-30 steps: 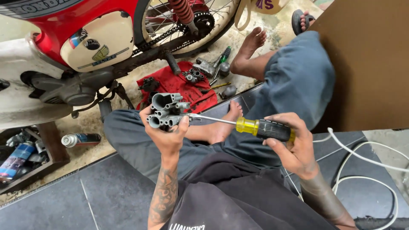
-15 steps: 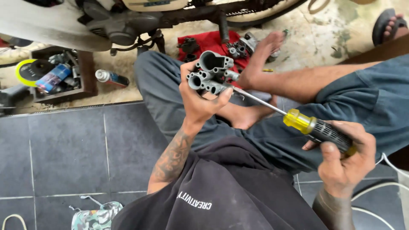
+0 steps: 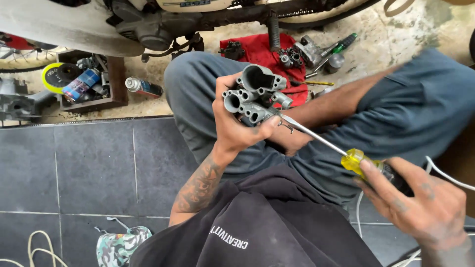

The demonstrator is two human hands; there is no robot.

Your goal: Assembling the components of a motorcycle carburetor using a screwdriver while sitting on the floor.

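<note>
1. Right hand (image 3: 425,207) lowest in view, clenched around the dark grip of a screwdriver (image 3: 354,159) with a yellow collar; the shaft runs up-left.
2. Screwdriver tip meets the underside of a grey metal part (image 3: 255,94), exact contact spot hidden.
3. Left hand (image 3: 237,126) grasps that grey metal part from below, thumb on its lower edge; the part, with several round tube openings, is held up over the lap, above the crossed legs in blue trousers (image 3: 405,113).
4. Beyond the knees: red cloth (image 3: 257,49) on the concrete, small engine pieces on it.
5. Left of it: spray can (image 3: 143,87) lying down, beside a wooden tray (image 3: 116,84) of bits.
6. Farthest: motorbike (image 3: 148,24) across the top.
</note>
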